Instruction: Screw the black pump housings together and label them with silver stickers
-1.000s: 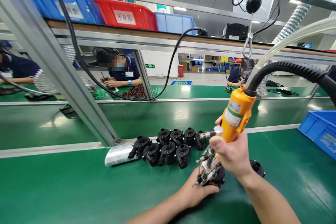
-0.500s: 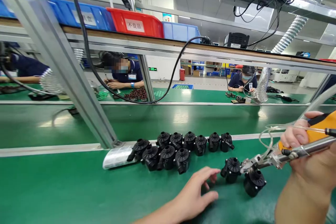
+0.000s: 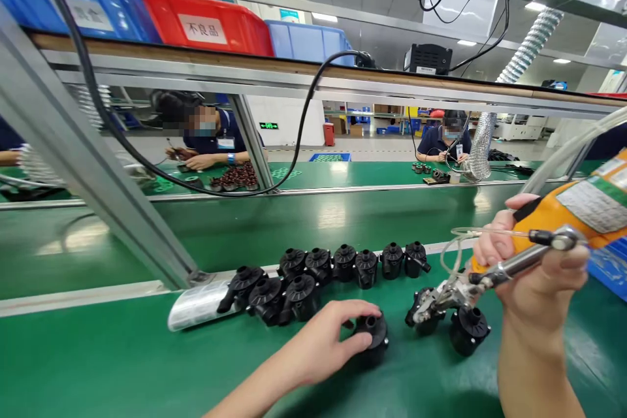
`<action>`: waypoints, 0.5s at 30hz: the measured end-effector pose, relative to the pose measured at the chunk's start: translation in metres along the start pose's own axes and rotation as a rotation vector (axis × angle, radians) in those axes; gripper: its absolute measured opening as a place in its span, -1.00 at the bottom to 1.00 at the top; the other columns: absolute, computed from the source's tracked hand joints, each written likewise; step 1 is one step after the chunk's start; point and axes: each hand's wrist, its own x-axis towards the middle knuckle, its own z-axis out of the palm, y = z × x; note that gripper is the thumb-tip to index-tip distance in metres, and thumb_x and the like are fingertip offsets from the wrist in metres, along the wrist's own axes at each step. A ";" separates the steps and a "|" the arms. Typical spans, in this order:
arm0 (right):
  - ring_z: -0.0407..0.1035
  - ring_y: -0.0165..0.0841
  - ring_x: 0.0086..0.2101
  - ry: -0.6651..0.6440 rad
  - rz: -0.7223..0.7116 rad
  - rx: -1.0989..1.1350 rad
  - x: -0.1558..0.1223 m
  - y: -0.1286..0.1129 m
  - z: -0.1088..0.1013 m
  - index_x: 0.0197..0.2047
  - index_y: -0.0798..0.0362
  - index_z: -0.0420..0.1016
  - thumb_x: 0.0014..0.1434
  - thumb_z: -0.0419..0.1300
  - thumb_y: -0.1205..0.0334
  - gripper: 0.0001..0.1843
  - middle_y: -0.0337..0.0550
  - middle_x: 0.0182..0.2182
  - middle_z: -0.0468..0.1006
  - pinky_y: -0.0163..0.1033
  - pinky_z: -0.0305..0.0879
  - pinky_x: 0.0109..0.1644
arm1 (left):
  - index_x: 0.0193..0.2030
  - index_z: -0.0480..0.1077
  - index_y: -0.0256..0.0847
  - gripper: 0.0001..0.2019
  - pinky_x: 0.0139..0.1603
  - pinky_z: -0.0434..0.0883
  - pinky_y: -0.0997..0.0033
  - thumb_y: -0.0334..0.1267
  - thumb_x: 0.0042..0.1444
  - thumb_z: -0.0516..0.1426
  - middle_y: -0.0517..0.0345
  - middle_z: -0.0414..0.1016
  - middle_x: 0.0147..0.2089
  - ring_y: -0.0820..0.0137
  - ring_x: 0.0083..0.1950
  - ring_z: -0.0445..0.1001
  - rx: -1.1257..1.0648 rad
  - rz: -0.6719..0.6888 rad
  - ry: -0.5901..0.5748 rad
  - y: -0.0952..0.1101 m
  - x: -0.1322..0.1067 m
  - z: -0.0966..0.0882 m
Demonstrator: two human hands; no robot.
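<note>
My right hand [image 3: 531, 261] is closed round an orange powered screwdriver [image 3: 578, 212], held tilted with its metal nose [image 3: 443, 297] pointing down-left over two black round pump housings [image 3: 467, 330]. My left hand [image 3: 326, 339] has its fingers curled over another black pump housing [image 3: 372, 333] on the green bench. A cluster of several more black housings [image 3: 318, 271] lies just behind it, in two rough rows.
A slanted aluminium post [image 3: 93, 173] meets the bench at the left, with a clear plastic roll [image 3: 196, 304] at its foot. Blue and red bins [image 3: 200, 29] sit on the shelf above. A blue tray [image 3: 607, 268] is at the right. Other workers sit across the conveyor.
The screwdriver swung from upright over a housing to tilted at the right. My left hand let go of that housing, reached left and closed on another one near the cluster.
</note>
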 end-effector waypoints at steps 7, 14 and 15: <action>0.21 -0.48 -0.56 -0.117 0.031 -0.047 -0.005 0.031 0.008 0.03 -0.05 0.46 0.05 0.50 -0.37 -0.29 -0.34 -0.41 0.34 -0.31 0.25 -0.53 | 0.25 0.52 -0.08 -0.47 0.32 0.40 0.08 -0.04 0.15 0.32 0.03 0.60 0.24 0.00 0.23 0.50 -0.319 0.067 0.048 -0.023 0.010 0.049; 0.24 -0.45 -0.49 -0.170 0.067 -0.131 -0.011 0.036 0.012 0.06 -0.04 0.47 0.08 0.47 -0.38 -0.28 -0.27 -0.34 0.36 -0.30 0.23 -0.50 | 0.15 0.46 -0.13 -0.55 0.07 0.47 0.25 -0.07 0.16 0.34 0.16 0.59 -0.06 0.19 -0.02 0.52 -0.462 0.135 -0.117 -0.026 0.012 0.046; 0.23 -0.45 -0.49 -0.178 0.071 -0.121 -0.012 0.036 0.012 0.05 -0.04 0.47 0.08 0.47 -0.38 -0.29 -0.28 -0.34 0.35 -0.30 0.24 -0.49 | 0.14 0.45 -0.14 -0.56 0.08 0.47 0.25 -0.06 0.18 0.34 0.15 0.58 -0.06 0.19 -0.01 0.52 -0.476 0.148 -0.116 -0.025 0.012 0.046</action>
